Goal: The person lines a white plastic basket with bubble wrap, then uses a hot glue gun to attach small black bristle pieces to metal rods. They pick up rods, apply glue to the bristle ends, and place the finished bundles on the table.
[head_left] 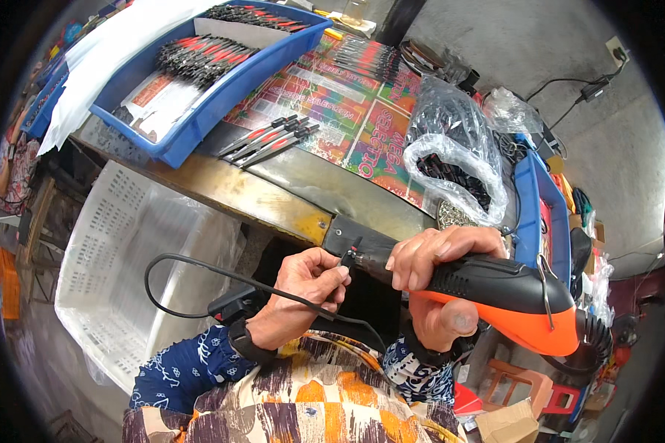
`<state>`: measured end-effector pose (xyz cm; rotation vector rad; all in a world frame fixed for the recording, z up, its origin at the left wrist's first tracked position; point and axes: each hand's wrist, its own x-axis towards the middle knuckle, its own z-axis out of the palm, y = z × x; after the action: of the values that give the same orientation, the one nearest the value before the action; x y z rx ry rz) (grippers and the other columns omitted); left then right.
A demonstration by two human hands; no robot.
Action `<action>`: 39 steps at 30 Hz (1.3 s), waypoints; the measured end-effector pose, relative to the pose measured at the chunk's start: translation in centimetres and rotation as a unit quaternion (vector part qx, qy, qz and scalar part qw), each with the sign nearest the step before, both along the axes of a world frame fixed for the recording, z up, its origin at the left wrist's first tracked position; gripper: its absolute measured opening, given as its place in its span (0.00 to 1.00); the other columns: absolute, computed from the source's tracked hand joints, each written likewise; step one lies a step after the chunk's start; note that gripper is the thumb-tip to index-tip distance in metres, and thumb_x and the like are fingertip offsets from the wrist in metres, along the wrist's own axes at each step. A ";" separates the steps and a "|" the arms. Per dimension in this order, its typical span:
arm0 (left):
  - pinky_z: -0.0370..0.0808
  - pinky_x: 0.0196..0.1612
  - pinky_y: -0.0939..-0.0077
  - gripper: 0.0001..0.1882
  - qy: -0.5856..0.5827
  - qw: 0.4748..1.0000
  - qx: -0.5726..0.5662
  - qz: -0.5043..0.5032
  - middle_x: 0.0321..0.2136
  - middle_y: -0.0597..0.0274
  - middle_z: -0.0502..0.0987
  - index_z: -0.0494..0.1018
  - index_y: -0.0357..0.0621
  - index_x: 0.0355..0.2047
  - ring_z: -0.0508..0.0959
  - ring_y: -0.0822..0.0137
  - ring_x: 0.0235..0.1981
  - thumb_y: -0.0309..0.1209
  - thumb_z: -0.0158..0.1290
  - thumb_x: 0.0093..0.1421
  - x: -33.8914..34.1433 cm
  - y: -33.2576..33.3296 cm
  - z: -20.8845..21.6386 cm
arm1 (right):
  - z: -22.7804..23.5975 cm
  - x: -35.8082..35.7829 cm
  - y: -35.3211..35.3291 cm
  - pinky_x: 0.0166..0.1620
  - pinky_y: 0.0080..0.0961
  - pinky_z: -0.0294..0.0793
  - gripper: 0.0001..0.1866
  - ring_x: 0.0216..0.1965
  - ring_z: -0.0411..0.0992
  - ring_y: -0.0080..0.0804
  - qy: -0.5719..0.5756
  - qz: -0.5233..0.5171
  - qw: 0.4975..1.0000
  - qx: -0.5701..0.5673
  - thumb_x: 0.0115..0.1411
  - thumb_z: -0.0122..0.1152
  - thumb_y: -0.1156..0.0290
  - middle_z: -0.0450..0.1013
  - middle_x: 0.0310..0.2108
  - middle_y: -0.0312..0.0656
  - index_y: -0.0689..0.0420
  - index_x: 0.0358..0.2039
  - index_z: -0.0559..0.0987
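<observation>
My right hand (445,258) is wrapped around an orange and black electric screwdriver (521,292), its nose pointing left. In front of that nose my left hand (307,286) pinches a small slim black piece (349,258) with a reddish spot, between thumb and fingertips. The piece is at the screwdriver's tip; whether the two touch I cannot tell. Just beyond my hands, on the table's metal edge, lies a small bunch of slim black, grey and red pen-like pieces (270,140). A black cable (222,272) loops past my left wrist.
A blue tray (177,151) with many similar pieces stands far left on the table (288,199). Farther right, a clear plastic bag (451,111) holds black parts, beside small metal parts (452,214) and another blue bin (528,210). A white plastic crate (100,258) stands below left.
</observation>
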<state>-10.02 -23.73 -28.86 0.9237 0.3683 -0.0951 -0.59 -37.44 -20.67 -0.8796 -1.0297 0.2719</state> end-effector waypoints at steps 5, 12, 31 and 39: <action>0.68 0.20 0.88 0.05 0.004 1.000 0.005 0.002 0.27 0.63 0.76 0.69 0.38 0.35 0.72 0.79 0.22 0.26 0.52 0.62 0.0 -0.1 0.2 | 0.0 0.1 0.3 0.39 0.35 0.71 0.29 0.30 0.70 0.34 0.003 -0.002 1.000 0.006 0.47 0.74 0.71 0.70 0.27 0.45 0.62 0.44 0.65; 0.65 0.19 0.88 0.05 0.009 1.000 0.002 0.007 0.27 0.63 0.75 0.69 0.38 0.35 0.71 0.79 0.21 0.26 0.52 0.62 0.0 -0.2 0.2 | 0.2 -0.9 1.0 0.29 0.30 0.71 0.35 0.20 0.68 0.31 -0.013 -0.116 0.993 -0.018 0.44 0.69 0.45 0.66 0.19 0.39 0.60 0.38 0.65; 0.66 0.20 0.87 0.04 0.004 1.000 -0.004 0.015 0.27 0.63 0.75 0.69 0.39 0.34 0.70 0.80 0.20 0.26 0.53 0.62 -0.1 -0.4 0.2 | 1.0 -1.4 2.2 0.23 0.27 0.71 0.37 0.15 0.66 0.28 -0.038 -0.180 0.981 -0.068 0.49 0.63 0.36 0.64 0.16 0.36 0.58 0.34 0.63; 0.65 0.20 0.86 0.04 0.013 0.999 -0.015 0.036 0.22 0.68 0.72 0.69 0.39 0.32 0.68 0.81 0.19 0.26 0.53 0.61 -0.1 -0.7 0.7 | 1.2 -1.2 2.4 0.23 0.26 0.71 0.32 0.15 0.66 0.27 -0.033 -0.114 0.988 -0.098 0.51 0.67 0.44 0.65 0.18 0.37 0.59 0.34 0.63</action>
<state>-10.07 -24.46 -28.14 0.8798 0.4227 -0.0469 -1.78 -35.03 -19.47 -1.1824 -0.9634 0.1523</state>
